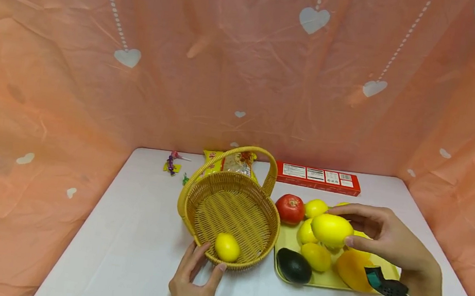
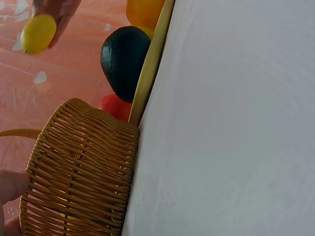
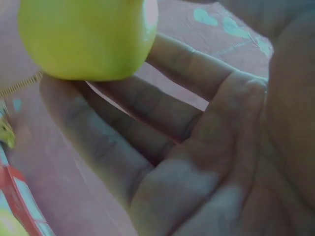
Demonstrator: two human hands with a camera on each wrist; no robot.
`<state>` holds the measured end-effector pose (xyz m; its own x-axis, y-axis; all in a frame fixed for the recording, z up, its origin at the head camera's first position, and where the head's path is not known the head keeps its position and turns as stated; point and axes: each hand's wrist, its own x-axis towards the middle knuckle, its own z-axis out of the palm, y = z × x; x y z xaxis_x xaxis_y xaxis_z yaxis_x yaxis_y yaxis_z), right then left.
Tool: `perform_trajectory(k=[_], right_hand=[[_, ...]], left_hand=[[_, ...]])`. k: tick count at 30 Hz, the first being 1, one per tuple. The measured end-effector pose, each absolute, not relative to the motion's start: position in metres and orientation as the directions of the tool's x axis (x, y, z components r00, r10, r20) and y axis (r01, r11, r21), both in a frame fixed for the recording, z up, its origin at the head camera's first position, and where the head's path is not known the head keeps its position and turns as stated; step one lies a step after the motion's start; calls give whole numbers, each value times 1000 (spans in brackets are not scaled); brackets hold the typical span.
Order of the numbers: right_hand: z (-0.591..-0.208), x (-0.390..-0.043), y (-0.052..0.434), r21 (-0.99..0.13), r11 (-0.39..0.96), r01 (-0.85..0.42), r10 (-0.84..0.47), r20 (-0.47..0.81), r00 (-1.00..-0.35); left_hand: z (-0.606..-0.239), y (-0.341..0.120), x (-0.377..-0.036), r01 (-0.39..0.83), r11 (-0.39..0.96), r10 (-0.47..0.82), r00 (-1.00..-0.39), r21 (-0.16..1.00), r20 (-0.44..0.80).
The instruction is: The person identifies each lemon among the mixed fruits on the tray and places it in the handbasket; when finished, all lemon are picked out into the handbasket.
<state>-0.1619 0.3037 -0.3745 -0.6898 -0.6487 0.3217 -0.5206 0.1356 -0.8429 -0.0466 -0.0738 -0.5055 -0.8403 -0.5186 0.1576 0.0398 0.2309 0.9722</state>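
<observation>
My right hand (image 1: 385, 238) pinches one yellow lemon (image 1: 331, 230) between fingertips and thumb, the other fingers loosely extended, holding it in the air above the tray (image 1: 284, 243), just right of the basket (image 1: 231, 206). My left hand (image 1: 195, 280) rests on the table (image 1: 128, 253) at the basket's near rim, thumb and fingers lightly spread against the woven wall, gripping nothing that I can make out. Wicker basket, one, with hoop handle; it holds one lemon (image 1: 227, 247), lying by the near rim. Yellow-green tray, one, touching the basket's right side. On it I count: one red tomato (image 1: 289, 208) at the corner nearest the basket's handle; one dark avocado (image 1: 294, 266) at the near corner beside the basket; three more lemons that I can see, partly hidden under the held one; one orange fruit (image 1: 353, 271) furthest from the basket. Behind the basket: one yellow snack packet (image 1: 229, 161), one long red box (image 1: 317, 177), and a few small wrapped sweets (image 1: 171, 164) to its far left, too small to count surely.
</observation>
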Motion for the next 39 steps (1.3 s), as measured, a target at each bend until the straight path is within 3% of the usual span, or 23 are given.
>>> perform_trajectory(k=[9, 15, 19, 25, 33, 39], right_hand=[[-395, -173, 259, -904, 135, -406, -691, 208, -692], [-412, -181, 225, -912, 130, -390, -755, 164, -635], [-419, -182, 203, -897, 161, -412, -787, 136, -602], [-424, -175, 175, -846, 259, -466, -788, 94, -609], [-431, -165, 138, -691, 392, -607, -777, 105, -621], [-433, -162, 126, -669, 392, -632, -780, 122, -614]], left_hand=[[-508, -73, -44, 14, 233, -532, -835, 972, 139], [-508, -75, -44, 38, 249, -527, -833, 968, 168], [-509, -75, -45, 49, 252, -524, -833, 966, 179], [-511, -75, -46, 57, 269, -516, -834, 961, 194], [-509, -74, -46, 54, 274, -515, -835, 960, 194], [-509, -73, -46, 73, 281, -523, -824, 957, 217]])
